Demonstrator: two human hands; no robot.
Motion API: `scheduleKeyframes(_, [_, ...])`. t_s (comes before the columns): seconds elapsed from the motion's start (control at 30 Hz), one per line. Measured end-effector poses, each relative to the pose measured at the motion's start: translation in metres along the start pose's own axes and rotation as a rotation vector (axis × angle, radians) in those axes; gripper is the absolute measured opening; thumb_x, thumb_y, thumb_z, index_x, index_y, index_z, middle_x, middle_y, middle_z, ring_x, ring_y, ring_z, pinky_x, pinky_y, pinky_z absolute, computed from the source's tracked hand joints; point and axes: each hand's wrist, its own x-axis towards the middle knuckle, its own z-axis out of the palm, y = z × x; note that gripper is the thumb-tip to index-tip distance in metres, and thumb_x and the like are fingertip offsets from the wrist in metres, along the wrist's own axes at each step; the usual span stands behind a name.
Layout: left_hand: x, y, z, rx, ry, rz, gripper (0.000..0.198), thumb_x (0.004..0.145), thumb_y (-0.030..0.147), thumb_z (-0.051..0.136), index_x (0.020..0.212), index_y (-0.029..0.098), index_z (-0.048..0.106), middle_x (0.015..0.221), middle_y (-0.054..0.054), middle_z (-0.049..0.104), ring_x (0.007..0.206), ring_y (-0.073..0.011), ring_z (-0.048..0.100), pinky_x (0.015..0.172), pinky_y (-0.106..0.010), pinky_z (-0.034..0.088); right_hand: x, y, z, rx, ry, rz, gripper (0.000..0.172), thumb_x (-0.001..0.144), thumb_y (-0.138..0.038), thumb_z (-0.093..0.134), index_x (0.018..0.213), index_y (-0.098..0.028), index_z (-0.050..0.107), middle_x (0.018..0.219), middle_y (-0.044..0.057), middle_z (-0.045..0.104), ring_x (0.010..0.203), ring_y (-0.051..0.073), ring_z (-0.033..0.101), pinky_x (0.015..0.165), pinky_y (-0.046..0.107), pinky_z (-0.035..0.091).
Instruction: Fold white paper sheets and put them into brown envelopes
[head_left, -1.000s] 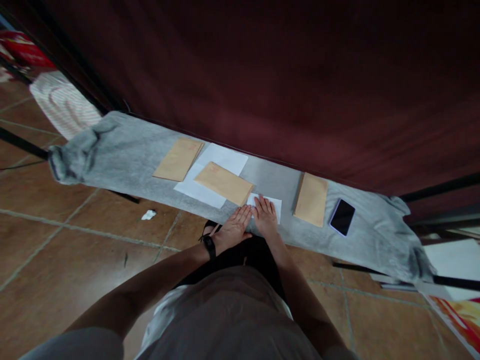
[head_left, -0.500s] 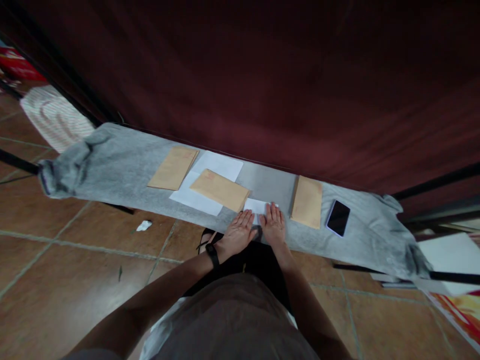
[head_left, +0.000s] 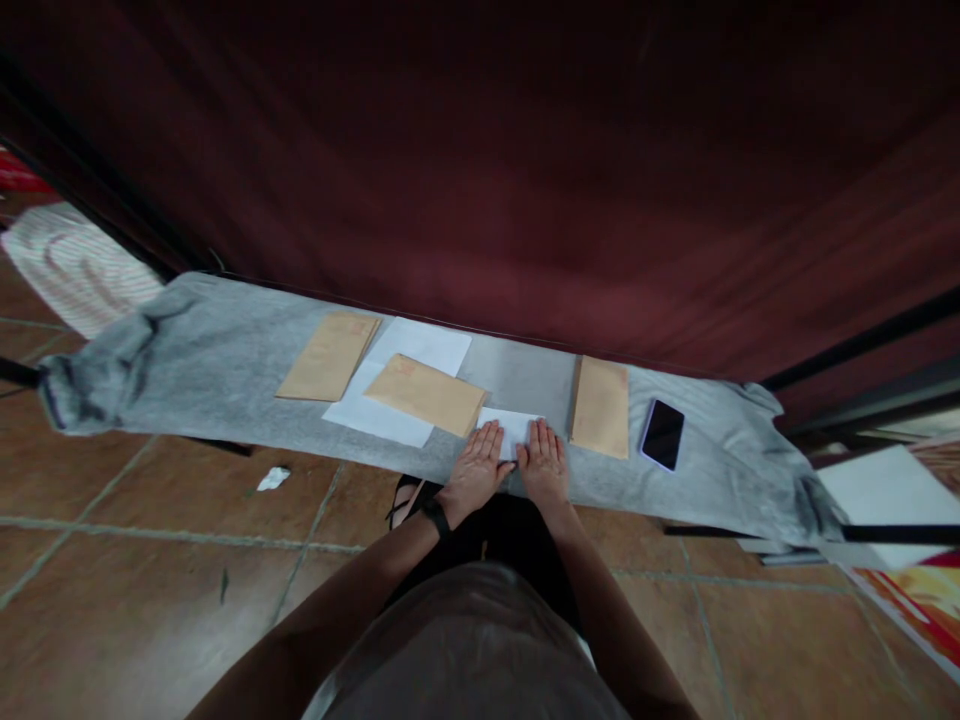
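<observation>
My left hand (head_left: 478, 466) and my right hand (head_left: 544, 462) lie flat, fingers stretched out, side by side on a small folded white paper (head_left: 511, 428) at the near edge of a grey cloth-covered bench (head_left: 225, 360). A black band sits on my left wrist. Just left of the hands a brown envelope (head_left: 426, 393) rests on a large white sheet (head_left: 405, 372). Another brown envelope (head_left: 329, 356) lies further left. A third brown envelope (head_left: 600, 406) lies right of my right hand.
A dark phone (head_left: 662, 434) lies face up right of the third envelope. A dark red curtain (head_left: 525, 180) hangs behind the bench. The floor is brown tile, with a white scrap (head_left: 273, 478) under the bench. White boards (head_left: 885, 490) lie at the far right.
My hands slid apart along the folded paper and now rest side by side on it. The camera view shifted a little; the envelopes and phone stay put.
</observation>
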Motion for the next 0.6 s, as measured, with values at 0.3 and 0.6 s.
scheduleKeyframes(0.3, [-0.029, -0.032, -0.035, 0.023, 0.057, 0.054, 0.063, 0.102, 0.037, 0.040, 0.157, 0.014, 0.025, 0.163, -0.015, 0.029, 0.153, -0.0270, 0.020, 0.123, -0.049, 0.027, -0.007, 0.002, -0.002, 0.013, 0.063, 0.016, 0.057, 0.105, -0.037, 0.034, 0.152, -0.005, 0.037, 0.153, 0.023, 0.044, 0.140, 0.029, 0.043, 0.115, 0.049, 0.033])
scheduleKeyframes(0.6, [-0.032, -0.060, -0.017, 0.054, 0.143, -0.146, 0.065, 0.100, 0.042, 0.041, 0.151, 0.002, 0.036, 0.156, -0.025, 0.037, 0.149, -0.0356, 0.028, 0.117, -0.054, 0.034, 0.024, -0.017, -0.018, 0.116, -0.036, 0.107, 0.042, 0.100, -0.025, 0.045, 0.136, -0.008, 0.057, 0.146, 0.018, 0.054, 0.138, 0.030, 0.043, 0.114, 0.046, 0.033])
